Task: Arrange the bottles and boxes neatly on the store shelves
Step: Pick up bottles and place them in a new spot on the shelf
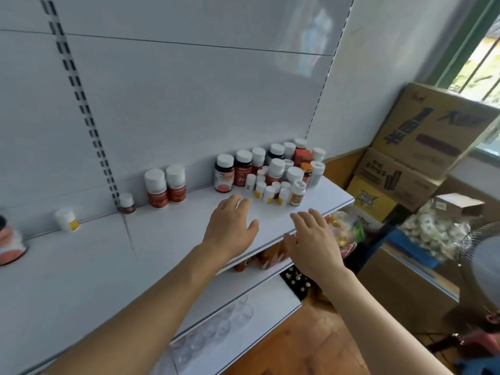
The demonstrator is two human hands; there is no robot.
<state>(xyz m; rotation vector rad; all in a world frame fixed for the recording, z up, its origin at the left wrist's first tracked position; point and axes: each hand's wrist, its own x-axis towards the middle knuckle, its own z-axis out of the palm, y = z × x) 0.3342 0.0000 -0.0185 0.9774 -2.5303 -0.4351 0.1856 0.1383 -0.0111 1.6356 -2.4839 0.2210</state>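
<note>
Both hands held open over a white store shelf (167, 239), gripping nothing.

Left hand (230, 226) spread flat above the shelf, fingers straight, just short of a crowded cluster of white-capped pill bottles (276, 174) near the shelf's right end. Right hand (313, 244) open at the front edge, fingers relaxed. Further left along the back: two red-labelled bottles (165, 186) side by side, one small dark bottle (127, 203), one white bottle with a yellow label (66, 219). Stacked cardboard cartons (411, 152) at far right.
</note>
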